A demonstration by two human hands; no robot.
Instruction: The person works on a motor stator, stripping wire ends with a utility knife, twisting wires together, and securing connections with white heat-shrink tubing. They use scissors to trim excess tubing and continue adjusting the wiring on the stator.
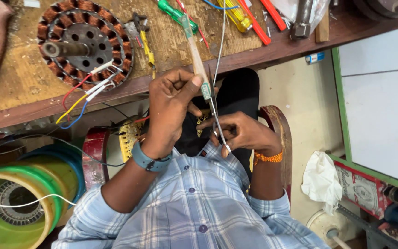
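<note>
Surface (19, 87): crowded by copper-wound stator (86, 44), screwdrivers (236, 16) and pliers (143, 41), bare patch at its left; open passage over pale floor (295, 92) between dark stool (240, 92) and white cabinet (383, 115).

Rough, worn wooden tabletop (19, 78); copper-wound metal stator (86, 44); glossy plastic screwdriver handles (236, 14); smooth wooden tool handle (198, 60)

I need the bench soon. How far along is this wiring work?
Done: the coil ring on the bench is wound, its coloured leads sleeved white. In hand: left hand holds a wooden-handled tool, right hand a thin metal tool at a grey wire. Left: those leads hang unconnected.
</note>
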